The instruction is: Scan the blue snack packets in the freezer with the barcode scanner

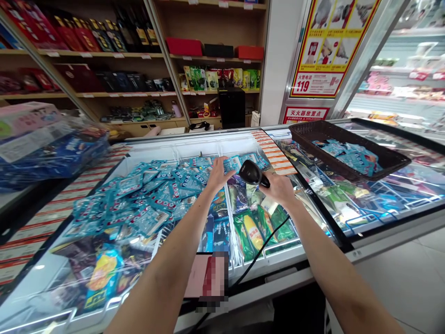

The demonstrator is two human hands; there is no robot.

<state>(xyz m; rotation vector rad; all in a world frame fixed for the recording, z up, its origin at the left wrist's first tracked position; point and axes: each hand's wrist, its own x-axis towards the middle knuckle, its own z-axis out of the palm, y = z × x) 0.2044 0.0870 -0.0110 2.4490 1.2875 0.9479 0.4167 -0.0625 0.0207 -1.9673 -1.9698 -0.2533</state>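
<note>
A shelf (100, 54) at eleven o'clock carries dark bottles (142, 35); a poster (318, 62) reading 119 is at one, lit display shelves (399, 99) at two, plastic-wrapped packs (59, 139) at nine.

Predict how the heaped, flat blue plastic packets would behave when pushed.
The packets would probably slide, since their surfaces look glossy. They likely flex, looking thin and creased. Pushing one may shift others, because they overlap.

- Scanner (251, 172) is showing smooth plastic.
- Packets (163, 202) are gleaming in glossy plastic film.
- Tray (313, 132) is looking like matt plastic.
- Shelves (132, 55) are showing smooth wood.
</note>
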